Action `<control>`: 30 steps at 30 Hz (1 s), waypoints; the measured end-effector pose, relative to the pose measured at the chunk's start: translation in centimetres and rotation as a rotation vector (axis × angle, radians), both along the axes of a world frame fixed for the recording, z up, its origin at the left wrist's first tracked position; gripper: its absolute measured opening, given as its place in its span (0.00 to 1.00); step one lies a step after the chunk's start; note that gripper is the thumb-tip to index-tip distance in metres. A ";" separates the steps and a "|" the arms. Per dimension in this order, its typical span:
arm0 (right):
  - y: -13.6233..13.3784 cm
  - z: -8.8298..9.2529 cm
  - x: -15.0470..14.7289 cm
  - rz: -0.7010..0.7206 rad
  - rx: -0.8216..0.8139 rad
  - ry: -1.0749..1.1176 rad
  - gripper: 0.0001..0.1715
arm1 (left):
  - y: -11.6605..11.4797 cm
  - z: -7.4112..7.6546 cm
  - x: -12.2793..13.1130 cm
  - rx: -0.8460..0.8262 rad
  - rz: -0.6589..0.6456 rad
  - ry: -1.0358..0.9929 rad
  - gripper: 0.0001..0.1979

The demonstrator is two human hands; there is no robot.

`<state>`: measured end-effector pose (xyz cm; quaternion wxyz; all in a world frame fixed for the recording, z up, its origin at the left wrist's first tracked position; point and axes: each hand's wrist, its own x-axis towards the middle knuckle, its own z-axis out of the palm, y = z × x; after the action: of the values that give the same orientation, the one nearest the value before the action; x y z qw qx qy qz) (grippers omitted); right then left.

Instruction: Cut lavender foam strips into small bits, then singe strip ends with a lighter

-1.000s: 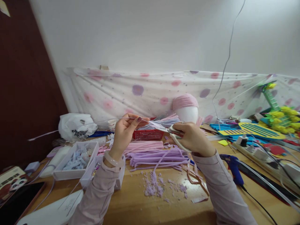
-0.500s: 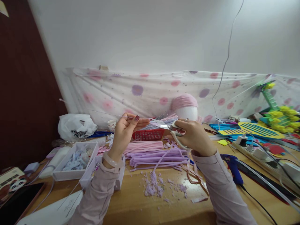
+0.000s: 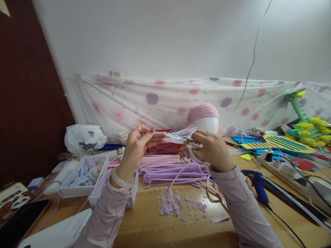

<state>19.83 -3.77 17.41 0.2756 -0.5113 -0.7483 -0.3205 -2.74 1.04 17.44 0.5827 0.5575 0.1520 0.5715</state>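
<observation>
Out in front of me, my left hand (image 3: 141,144) pinches a thin wire-like strand (image 3: 113,120) between thumb and fingers. The strand runs up to the left, faint against the patterned sheet. My right hand (image 3: 213,148) grips a pair of scissors (image 3: 176,138) with pale handles, its blades pointing left at my left fingertips. The blades look slightly parted, and whether they touch the strand I cannot tell. Under both hands lie a bundle of purple pipe cleaners (image 3: 173,175) and a pink bundle (image 3: 157,160). Purple fluff clippings (image 3: 169,205) are scattered on the table nearer me.
A red basket (image 3: 164,148) stands behind the bundles, near a white head form (image 3: 207,124) with a pink wrap. White boxes (image 3: 84,175) and a plastic bag (image 3: 85,139) are on the left. A blue glue gun (image 3: 258,187) and a power strip (image 3: 281,168) lie on the right.
The scissors have shifted slightly left, and their blades look a little wider apart. The strand's far end has risen. My left hand keeps its pinch in nearly the same place.
</observation>
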 end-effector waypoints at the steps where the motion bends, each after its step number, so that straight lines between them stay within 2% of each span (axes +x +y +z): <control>1: 0.0 -0.1 0.0 -0.004 0.014 -0.008 0.16 | 0.0 0.0 0.0 -0.014 0.006 0.006 0.13; 9: 0.3 -0.5 0.0 -0.025 0.092 -0.004 0.14 | 0.0 0.0 0.0 -0.042 0.019 0.010 0.13; 18: 0.3 -0.4 0.1 -0.025 0.067 -0.021 0.18 | -0.1 -0.1 0.0 -0.016 0.054 0.089 0.14; 30: 0.5 -0.6 0.1 -0.030 0.068 -0.036 0.18 | -0.1 -0.1 -0.1 -0.024 0.071 0.101 0.15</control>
<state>19.95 -3.32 16.85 0.2743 -0.5070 -0.7341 -0.3590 -2.80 0.96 17.36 0.5604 0.5728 0.2079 0.5609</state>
